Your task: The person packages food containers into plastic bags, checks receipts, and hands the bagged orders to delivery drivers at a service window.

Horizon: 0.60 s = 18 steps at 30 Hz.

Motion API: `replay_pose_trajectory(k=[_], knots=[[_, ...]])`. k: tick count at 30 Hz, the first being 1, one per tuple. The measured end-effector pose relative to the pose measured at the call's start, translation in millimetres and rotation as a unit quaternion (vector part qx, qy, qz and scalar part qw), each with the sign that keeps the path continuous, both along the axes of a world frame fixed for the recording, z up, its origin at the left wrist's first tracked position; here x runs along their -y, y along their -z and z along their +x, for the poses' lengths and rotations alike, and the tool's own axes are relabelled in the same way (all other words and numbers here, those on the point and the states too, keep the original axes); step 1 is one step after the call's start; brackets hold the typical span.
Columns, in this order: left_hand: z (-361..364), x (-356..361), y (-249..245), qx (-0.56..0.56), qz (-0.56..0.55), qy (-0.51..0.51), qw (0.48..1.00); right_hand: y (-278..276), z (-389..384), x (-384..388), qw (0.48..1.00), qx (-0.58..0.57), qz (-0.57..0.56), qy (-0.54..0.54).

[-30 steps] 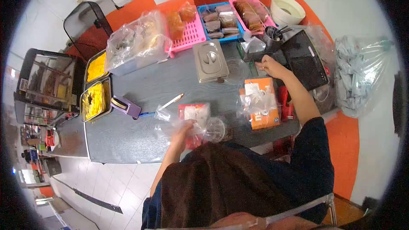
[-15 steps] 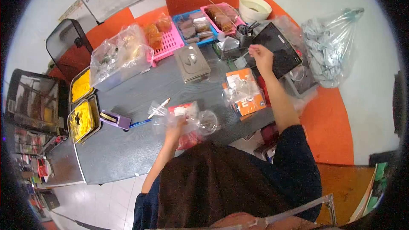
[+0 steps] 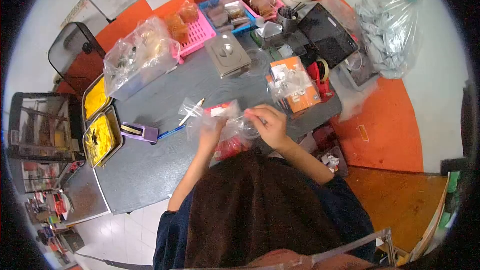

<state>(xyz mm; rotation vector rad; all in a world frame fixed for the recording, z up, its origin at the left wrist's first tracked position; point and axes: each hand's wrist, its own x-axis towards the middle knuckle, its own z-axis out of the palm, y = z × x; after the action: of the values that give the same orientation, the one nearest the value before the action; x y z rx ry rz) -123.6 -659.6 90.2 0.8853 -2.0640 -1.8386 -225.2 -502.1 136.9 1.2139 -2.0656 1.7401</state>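
My left hand is closed on a clear plastic bag near the front edge of the dark table. Beside it, at the bag's right side, my right hand has its thumb and fingers pinched together; whatever lies between them is too small to make out. Red and white packaging shows behind and below the bag. A white pen and a blue pen lie to the left, near a purple tape dispenser.
Two trays of yellow food stand at the left. A lidded steel container, pink basket and blue basket are at the back. An orange box, tablet and bulging clear bag are on the right.
My right hand has come down from beside the tablet to the plastic bag, its fingers still pinched. My left hand stays at the bag. The view has shifted slightly.
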Motion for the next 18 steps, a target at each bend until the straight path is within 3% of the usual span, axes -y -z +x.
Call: replay_pose_trajectory(k=[7, 9, 13, 18], knots=[[2, 0, 8, -0.021, 0.039, -0.034, 0.998, 19, 11, 5, 0.997, -0.075, 0.0, 0.017], [3, 6, 15, 0.016, -0.019, -0.006, 1.0, 15, 11, 1, 0.998, -0.065, -0.002, 0.026], [3, 5, 10, -0.009, -0.025, 0.004, 1.0, 19, 13, -1, 0.999, 0.006, -0.002, 0.049], [3, 1, 2, 0.007, 0.006, -0.015, 1.0, 16, 14, 1, 0.998, -0.003, -0.019, 0.057]])
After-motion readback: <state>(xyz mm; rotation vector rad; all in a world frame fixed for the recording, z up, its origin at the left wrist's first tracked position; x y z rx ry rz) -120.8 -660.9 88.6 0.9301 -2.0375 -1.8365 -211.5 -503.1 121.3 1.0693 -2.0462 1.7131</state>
